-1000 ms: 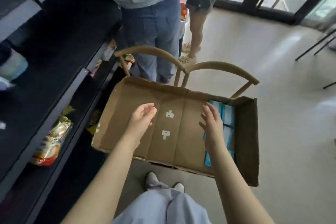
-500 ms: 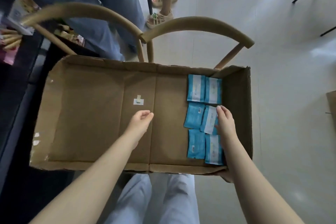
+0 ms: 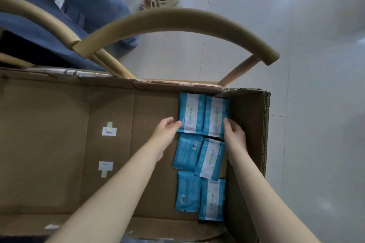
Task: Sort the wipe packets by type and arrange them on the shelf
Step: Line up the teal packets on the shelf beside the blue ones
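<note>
Inside a cardboard box (image 3: pixel 249 124), left hand (image 3: pixel 165 131) and right hand (image 3: pixel 235 133) flank two blue wipe packets (image 3: pixel 192 113), fingers (image 3: pixel 173 123) extended, apparently touching the edges.

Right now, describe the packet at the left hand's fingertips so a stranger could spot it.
In the cardboard box, six blue packets lie in two columns at its right end. It is the left column's farthest packet, the only one there showing its white label.

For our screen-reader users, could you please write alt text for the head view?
In a cardboard box, the left hand and right hand touch opposite edges of the far pair of blue packets. Six packets lie in two columns at the box's right end.
</note>
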